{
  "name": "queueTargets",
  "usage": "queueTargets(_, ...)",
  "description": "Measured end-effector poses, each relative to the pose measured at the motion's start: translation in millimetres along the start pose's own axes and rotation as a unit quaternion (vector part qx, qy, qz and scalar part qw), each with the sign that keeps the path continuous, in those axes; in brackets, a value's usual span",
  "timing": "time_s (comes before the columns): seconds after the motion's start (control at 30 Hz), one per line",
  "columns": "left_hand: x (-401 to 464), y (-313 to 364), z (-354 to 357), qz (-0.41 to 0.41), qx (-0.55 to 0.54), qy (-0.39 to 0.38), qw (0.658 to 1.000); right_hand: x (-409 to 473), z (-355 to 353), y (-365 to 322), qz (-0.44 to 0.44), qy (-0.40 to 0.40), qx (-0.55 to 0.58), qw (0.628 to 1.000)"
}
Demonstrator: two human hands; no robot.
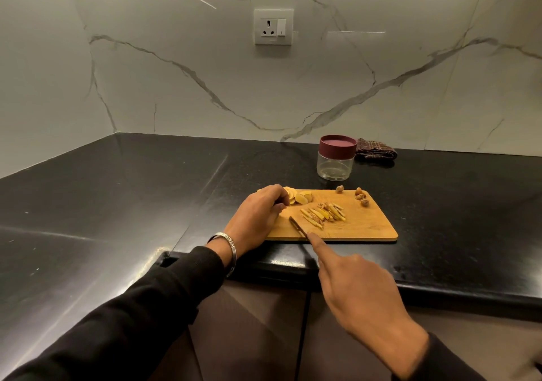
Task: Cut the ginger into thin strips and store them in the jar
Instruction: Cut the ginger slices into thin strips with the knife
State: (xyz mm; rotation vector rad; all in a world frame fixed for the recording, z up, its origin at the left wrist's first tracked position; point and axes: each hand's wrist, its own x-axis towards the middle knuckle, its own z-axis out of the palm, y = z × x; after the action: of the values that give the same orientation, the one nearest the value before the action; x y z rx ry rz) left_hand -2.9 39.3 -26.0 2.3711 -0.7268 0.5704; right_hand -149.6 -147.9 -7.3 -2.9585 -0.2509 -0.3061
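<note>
A wooden cutting board (363,225) lies on the black counter. A pile of thin ginger strips (324,215) sits at its middle. Flat ginger slices (299,197) lie at the board's far left, where my left hand (258,219) rests with curled fingers touching them. My right hand (357,286) grips a small knife (297,227), index finger stretched along its spine, blade tip on the board just left of the strips. Brown ginger trimmings (362,197) lie at the far right corner. A clear jar (335,162) with a maroon lid on stands behind the board.
A folded checked cloth (375,148) lies beside the jar against the marble wall. A wall socket (273,27) sits above. The black counter (117,204) extends left into a corner; its front edge runs just below the board.
</note>
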Motion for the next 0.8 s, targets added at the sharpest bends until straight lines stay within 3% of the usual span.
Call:
queueTargets(0.23, 0, -3, 2, 0.001, 0.003, 0.030, 1.000, 9, -9, 21, 0.055, 0.007, -0.038, 0.998)
queueTargets(0.43, 1, -8, 3, -0.013, -0.008, 0.079, 0.997, 7, -7, 23, 0.020, 0.017, -0.022, 0.999)
queueTargets(0.67, 8, -1, 6, -0.025, 0.014, 0.078, 0.997, 14, -2, 35, 0.041, 0.019, 0.007, 0.999)
queueTargets(0.8, 29, 6, 12, -0.006, 0.065, 0.024, 0.998, 15, -1, 37, 0.041, 0.016, 0.026, 0.999)
